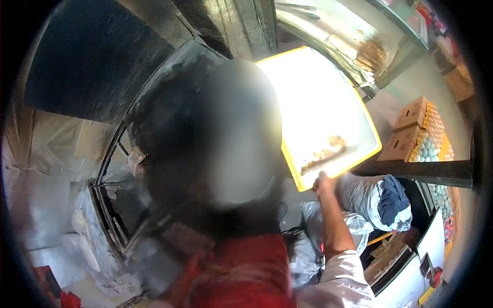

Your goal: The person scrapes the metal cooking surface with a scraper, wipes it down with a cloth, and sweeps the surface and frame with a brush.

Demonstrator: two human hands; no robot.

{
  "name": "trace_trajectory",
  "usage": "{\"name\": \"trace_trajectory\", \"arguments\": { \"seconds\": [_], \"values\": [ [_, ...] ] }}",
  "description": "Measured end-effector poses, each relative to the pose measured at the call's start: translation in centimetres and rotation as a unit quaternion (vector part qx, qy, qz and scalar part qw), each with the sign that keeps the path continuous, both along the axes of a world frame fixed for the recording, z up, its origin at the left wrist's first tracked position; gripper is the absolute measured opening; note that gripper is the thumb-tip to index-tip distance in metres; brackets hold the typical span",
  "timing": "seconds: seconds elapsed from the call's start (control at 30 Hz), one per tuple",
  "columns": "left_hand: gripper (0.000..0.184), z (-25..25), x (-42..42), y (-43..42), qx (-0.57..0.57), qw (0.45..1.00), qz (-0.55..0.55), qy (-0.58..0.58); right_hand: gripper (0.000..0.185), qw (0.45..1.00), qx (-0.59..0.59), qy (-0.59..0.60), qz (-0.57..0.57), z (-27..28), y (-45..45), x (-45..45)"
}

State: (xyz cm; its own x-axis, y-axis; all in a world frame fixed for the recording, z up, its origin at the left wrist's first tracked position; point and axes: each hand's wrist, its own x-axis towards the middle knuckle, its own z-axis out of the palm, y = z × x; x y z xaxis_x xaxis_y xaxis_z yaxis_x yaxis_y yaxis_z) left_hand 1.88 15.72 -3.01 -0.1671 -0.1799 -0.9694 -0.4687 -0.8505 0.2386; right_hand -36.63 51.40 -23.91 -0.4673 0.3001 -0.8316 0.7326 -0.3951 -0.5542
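My right hand (322,184) is closed on the near edge of a shallow yellow-rimmed tray (290,163). The arm reaches forward from a white sleeve. The tray tilts, and its pale inside is washed out by bright light. Small brown pieces (324,151) lie toward its near side, too blurred to name. My left hand (194,264) is a reddish smear low in the view, beside the red cloth (241,272) over my body; its fingers cannot be made out. A large dark round surface (169,123) fills the middle, partly hidden by a grey blur.
Cardboard boxes (404,143) and stacked egg trays (436,128) stand at right, behind a dark beam (421,169). Stuffed sacks (362,197) lie beneath my right arm. A dark metal frame (108,218) is at left. Beyond the tray is a bright surface (334,25) with a brown bundle.
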Motion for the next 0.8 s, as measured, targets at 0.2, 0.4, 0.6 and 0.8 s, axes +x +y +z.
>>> {"name": "trace_trajectory", "arguments": {
  "seconds": [0.2, 0.4, 0.6, 0.8],
  "values": [
    [0.041, -1.0, -0.6, -1.3, -0.026, 0.985, -0.139, 0.095, 0.024, 0.993, 0.102, 0.003, -0.06, 4.1, 1.4, 8.5],
    [0.034, -4.7, 0.3, -4.7, 0.045, 0.977, -0.152, 0.144, 0.023, 0.99, 0.111, 0.029, -0.076, 6.1, 3.0, 17.6],
    [0.025, -6.0, -1.6, -8.4, 0.172, 0.955, -0.149, 0.189, 0.044, 0.974, 0.21, 0.02, -0.076, 13.3, 0.3, 24.0],
    [0.03, -7.3, -2.1, -11.8, 0.129, 0.955, -0.223, 0.149, 0.043, 0.977, 0.184, 0.046, -0.096, 16.1, -3.1, 28.9]
  ]
}}
